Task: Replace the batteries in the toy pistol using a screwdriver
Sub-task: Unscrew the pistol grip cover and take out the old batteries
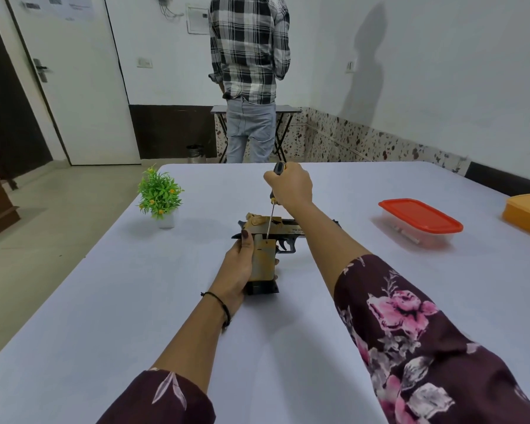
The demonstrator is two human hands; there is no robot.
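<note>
A tan and black toy pistol lies on its side on the white table, grip toward me and barrel pointing right. My left hand is wrapped around the grip from the left. My right hand holds a screwdriver by its black and yellow handle above the pistol. The thin metal shaft slants down, and its tip rests on the upper part of the grip.
A small green plant in a white pot stands left of the pistol. A clear box with a red lid and an orange container sit at the right. A person in a checked shirt stands beyond the table's far edge.
</note>
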